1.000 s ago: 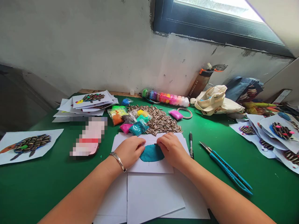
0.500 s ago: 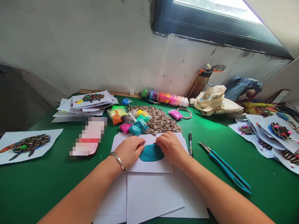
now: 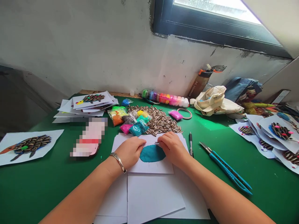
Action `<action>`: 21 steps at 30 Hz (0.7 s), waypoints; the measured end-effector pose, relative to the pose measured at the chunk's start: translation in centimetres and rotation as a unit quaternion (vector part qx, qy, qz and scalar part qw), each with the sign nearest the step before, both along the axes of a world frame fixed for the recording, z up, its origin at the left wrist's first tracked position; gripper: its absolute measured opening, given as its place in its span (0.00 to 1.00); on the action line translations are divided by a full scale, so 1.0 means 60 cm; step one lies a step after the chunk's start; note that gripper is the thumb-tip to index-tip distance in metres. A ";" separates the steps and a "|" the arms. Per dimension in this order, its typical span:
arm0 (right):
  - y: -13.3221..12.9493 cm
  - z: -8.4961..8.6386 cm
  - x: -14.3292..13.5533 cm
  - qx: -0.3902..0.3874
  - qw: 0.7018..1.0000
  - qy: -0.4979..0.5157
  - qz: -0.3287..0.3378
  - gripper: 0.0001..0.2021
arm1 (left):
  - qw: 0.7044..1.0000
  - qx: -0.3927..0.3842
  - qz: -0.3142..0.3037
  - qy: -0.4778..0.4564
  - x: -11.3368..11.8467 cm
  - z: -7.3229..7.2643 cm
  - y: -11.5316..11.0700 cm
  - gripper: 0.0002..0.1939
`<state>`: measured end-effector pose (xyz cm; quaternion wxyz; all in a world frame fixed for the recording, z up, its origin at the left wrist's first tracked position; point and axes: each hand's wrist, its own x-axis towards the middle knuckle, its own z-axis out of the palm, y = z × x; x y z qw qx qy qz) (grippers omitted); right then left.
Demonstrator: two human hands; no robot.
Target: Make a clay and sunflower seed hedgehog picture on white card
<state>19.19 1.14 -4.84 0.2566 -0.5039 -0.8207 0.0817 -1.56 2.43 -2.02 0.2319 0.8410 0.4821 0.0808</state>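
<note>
Head: left hand point(image 3: 131, 151) curls by teal oval point(image 3: 151, 153); right hand point(image 3: 174, 148) pinches sliver point(image 3: 156, 142).

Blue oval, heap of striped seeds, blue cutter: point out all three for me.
Blue oval point(image 3: 152, 153): head view, middle of its flat face, between the hands.
Heap of striped seeds point(image 3: 162, 120): head view, middle of the heap.
Blue cutter point(image 3: 222, 163): head view, on its handle.

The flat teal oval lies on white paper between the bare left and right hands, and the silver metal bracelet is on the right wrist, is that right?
Not quite: in the head view, the silver metal bracelet is on the left wrist. The flat teal oval does lie on white paper between the bare left hand and bare right hand.
</note>
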 end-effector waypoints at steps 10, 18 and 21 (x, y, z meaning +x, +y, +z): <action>-0.005 0.003 0.001 -0.006 1.000 0.027 0.000 0.09 | 0.999 -0.001 -0.041 -0.020 -0.001 -0.008 -0.004 0.17; -0.012 0.009 -0.002 0.000 0.999 0.034 -0.008 0.10 | 0.998 -0.005 -0.058 -0.022 0.005 -0.007 -0.010 0.18; -0.014 0.009 -0.003 -0.004 1.000 0.020 -0.003 0.10 | 0.998 -0.008 -0.053 -0.019 0.005 -0.007 -0.010 0.18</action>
